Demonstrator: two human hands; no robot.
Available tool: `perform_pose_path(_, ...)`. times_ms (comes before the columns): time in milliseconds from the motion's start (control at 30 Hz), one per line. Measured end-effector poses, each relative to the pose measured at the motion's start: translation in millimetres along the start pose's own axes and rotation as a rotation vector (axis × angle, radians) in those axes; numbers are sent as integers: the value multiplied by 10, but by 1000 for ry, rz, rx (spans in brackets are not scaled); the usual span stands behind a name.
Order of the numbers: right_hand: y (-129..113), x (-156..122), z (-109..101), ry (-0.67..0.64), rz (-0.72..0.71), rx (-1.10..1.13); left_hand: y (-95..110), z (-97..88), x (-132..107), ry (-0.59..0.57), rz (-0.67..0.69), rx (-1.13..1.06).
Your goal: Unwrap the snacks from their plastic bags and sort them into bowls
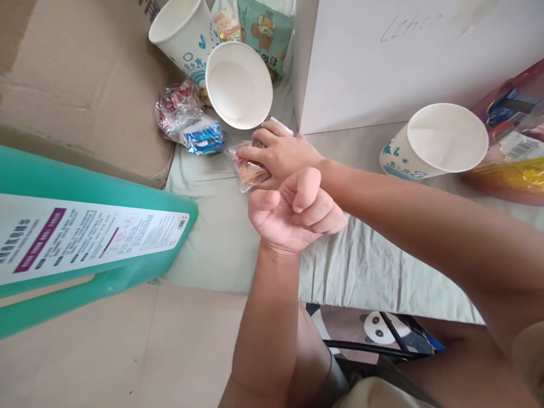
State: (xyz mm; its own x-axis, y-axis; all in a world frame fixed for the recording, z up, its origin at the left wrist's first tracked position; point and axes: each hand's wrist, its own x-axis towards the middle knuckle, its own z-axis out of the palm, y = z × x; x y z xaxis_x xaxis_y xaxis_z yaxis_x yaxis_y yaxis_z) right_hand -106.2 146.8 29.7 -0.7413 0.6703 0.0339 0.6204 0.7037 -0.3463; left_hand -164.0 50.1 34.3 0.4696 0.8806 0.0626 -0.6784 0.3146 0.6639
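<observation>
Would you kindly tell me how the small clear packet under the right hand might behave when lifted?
The packet is probably light, being smaller than the nearby paper cup. It looks glossy, so may slip slightly, and its wrinkles suggest it could crumple.

Illumination moderate, soft and diffuse, source outside the frame; the white box (382, 68) reads pale grey with a faint shadow along its lower edge, and the area under the cloth (208, 226), around the panda print (385, 328), falls darker. Small specular glints on the bunched wrappers (181, 107) and small clear packet (250, 175), broader sheen on the red-and-yellow package (522, 164). Wide-angle stretch is marked toward the margins, notably in the green bottle (89, 241); its fine label print is too soft to read, while the centre is reasonably sharp.
</observation>
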Motion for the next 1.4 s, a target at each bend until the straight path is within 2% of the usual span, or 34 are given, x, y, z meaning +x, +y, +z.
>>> perform_pose_path(100,114,-57,-6,155,-65,63,-4,-33,1,-49,35,10)
perform_pose_path(200,188,-127,-29,238,-89,111,-26,-59,11,-117,41,25)
perform_pose_path(267,195,-239,-102,300,-86,167,-32,-52,25,-223,8,14)
perform_pose_path(300,193,-328,-155,341,-84,205,-27,-38,33,-316,-15,-8)
perform_pose_path(433,210,-951,-357,476,-155,266,48,70,58,-768,-164,-86)
perform_pose_path(467,218,-1164,-381,504,-136,235,66,97,58,-844,-212,-76)
perform_pose_path(533,226,-1617,-374,526,-47,148,76,139,52,-900,-282,-28)
perform_pose_path(600,215,-2044,-294,555,62,-4,37,178,53,-849,-283,3)
perform_pose_path(633,203,-2225,-234,567,135,-79,1,205,63,-760,-251,10)
perform_pose_path(700,169,-2500,-108,551,252,-159,-90,288,111,-448,-143,37)
perform_pose_path(800,131,-2721,-8,410,352,-155,-246,449,251,144,0,157)
perform_pose_path(833,134,-2769,-13,370,360,-128,-305,490,306,295,22,213)
perform_pose_path(900,187,-2868,-66,352,351,-51,-440,523,404,485,55,346)
perform_pose_path(933,241,-2924,-98,373,346,-9,-515,514,438,532,81,432)
perform_pose_path(1000,401,-3037,-131,428,355,60,-666,461,466,521,142,663)
perform_pose_path(1100,684,-3126,-62,474,373,148,-844,380,417,370,149,1067)
perform_pose_path(1167,819,-3094,20,488,362,203,-905,355,361,280,124,1250)
perform_pose_path(1267,887,-2971,74,510,351,286,-920,344,300,239,108,1316)
perform_pose_path(1400,871,-2919,6,558,334,366,-906,330,268,318,88,1267)
